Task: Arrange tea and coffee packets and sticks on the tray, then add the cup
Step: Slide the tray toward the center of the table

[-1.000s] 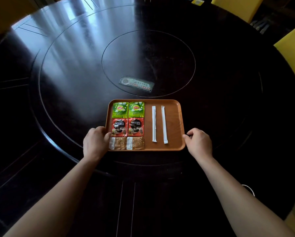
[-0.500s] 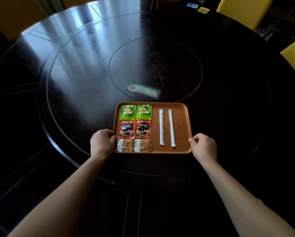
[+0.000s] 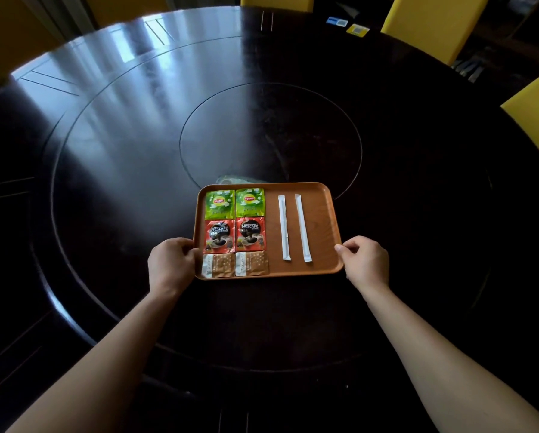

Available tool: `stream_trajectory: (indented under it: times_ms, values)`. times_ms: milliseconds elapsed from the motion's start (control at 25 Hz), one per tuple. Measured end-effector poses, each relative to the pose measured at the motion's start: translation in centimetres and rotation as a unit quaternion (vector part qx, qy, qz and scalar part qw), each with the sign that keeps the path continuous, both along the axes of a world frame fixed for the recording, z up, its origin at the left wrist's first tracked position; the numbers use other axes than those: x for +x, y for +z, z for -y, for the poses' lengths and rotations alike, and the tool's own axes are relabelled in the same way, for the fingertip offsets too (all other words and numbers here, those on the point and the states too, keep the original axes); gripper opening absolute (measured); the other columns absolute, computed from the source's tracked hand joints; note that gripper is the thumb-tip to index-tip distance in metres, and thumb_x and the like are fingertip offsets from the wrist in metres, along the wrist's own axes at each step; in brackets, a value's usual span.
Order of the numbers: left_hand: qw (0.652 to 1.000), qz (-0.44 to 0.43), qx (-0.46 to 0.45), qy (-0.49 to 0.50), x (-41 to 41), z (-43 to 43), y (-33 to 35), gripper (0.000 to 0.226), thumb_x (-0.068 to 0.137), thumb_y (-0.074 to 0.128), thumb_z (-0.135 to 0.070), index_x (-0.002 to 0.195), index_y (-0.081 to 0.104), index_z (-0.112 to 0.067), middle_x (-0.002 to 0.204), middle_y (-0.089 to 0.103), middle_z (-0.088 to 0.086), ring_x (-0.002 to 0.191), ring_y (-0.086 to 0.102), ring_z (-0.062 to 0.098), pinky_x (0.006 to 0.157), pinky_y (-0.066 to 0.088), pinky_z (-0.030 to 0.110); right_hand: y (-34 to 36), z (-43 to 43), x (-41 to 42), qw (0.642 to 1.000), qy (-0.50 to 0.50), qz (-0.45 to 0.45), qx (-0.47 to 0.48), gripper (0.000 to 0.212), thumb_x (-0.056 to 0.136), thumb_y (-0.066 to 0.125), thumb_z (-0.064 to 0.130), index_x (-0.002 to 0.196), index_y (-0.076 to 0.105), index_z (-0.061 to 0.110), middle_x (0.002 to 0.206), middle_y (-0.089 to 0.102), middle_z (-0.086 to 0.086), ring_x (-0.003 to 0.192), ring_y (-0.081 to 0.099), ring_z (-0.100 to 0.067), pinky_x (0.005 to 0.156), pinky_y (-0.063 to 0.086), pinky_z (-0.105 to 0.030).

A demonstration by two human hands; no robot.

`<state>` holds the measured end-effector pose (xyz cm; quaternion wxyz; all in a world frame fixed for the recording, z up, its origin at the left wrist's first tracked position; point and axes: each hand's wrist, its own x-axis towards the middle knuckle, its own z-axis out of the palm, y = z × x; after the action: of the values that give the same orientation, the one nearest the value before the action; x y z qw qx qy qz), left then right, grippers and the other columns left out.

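Head view: left hand (image 3: 171,264) and right hand (image 3: 366,260) grip the tray (image 3: 321,226) by its side rims. On it, brown, red and green packets (image 3: 235,232) lie left, two sticks (image 3: 293,228) right. No cup shows; adding it remains.

Both hands (image 3: 172,264) on packet-laden tray (image 3: 319,220), dark table (image 3: 121,126).

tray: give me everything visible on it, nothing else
The tray is a flat, rounded-corner rectangle with a low raised rim, orange-brown and wood-look. It sits level near the table's near edge, long side facing the person. Its left half holds six packets in a two-by-three grid; two white sticks lie side by side to their right, and the far right strip is bare. The left hand grips its left edge, the right hand its right edge.
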<state>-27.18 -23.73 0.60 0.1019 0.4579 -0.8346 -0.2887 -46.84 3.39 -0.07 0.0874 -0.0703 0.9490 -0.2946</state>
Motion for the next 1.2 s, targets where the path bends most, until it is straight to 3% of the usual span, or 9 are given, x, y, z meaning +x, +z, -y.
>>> stream_trajectory:
  times_ms: [200,440,880,1200]
  values:
    - [1.0,0.001,-0.014,0.003,-2.3,1.9,-0.6,0.011,0.079,0.07,-0.017,0.084,0.08,-0.017,0.074,0.075,0.001,0.071,0.067,0.019,0.065,0.05,0.031,-0.3,1.9,-2.7,1.0,0.006,-0.011,-0.011,0.014,0.089,0.071,0.028,0.079,0.071,0.017,0.068,0.067,0.005,0.062,0.062,-0.01,0.057,0.049,-0.026]
    - [1.0,-0.004,-0.02,-0.001,-5.3,4.1,-0.7,0.012,0.083,0.071,-0.019,0.09,0.079,-0.016,0.083,0.077,0.003,0.077,0.069,0.02,0.073,0.056,0.035,0.0,4.8,-5.9,1.0,0.01,-0.017,-0.005,0.017,0.089,0.071,0.028,0.077,0.068,0.017,0.064,0.067,0.001,0.059,0.067,-0.019,0.062,0.059,-0.036]
    - [0.998,-0.016,-0.058,-0.013,-11.6,7.9,-0.7,0.014,0.081,0.068,-0.013,0.088,0.079,-0.01,0.085,0.076,0.011,0.082,0.068,0.029,0.074,0.052,0.036,-0.4,8.5,-11.7,0.999,0.014,-0.038,0.002,0.019,0.091,0.07,0.024,0.077,0.066,0.012,0.068,0.066,-0.002,0.062,0.063,-0.017,0.055,0.048,-0.028]
    - [0.998,-0.023,-0.048,-0.014,-14.5,9.6,-0.6,0.014,0.084,0.067,-0.016,0.09,0.079,-0.01,0.086,0.077,0.011,0.081,0.069,0.029,0.072,0.054,0.036,-0.3,10.2,-14.9,0.999,0.014,-0.04,-0.008,0.02,0.09,0.07,0.029,0.074,0.066,0.017,0.062,0.068,-0.004,0.056,0.067,-0.023,0.061,0.061,-0.04]
